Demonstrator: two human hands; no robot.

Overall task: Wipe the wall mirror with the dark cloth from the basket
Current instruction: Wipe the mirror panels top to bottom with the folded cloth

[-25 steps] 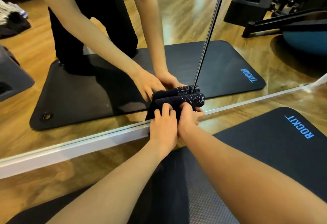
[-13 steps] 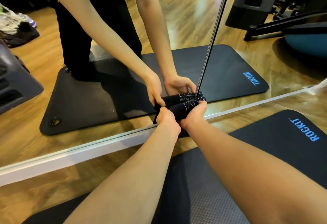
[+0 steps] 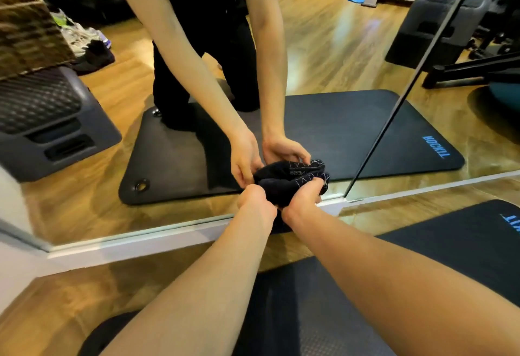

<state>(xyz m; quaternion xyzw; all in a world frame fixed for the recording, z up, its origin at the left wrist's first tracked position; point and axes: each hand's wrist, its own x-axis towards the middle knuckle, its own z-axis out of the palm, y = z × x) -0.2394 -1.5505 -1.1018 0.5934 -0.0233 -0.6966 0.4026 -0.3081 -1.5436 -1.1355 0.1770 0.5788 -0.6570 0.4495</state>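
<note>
While both hands, left hand and right hand, curl tightly around the bunched dark patterned cloth, it sits between them, against the wall mirror bottom edge. Likely regripping; next needs an upward wiping stroke.

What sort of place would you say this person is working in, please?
Most likely a gym or exercise studio: a floor-length wall mirror, a dark exercise mat on wooden flooring, and, reflected, a step platform.
</note>
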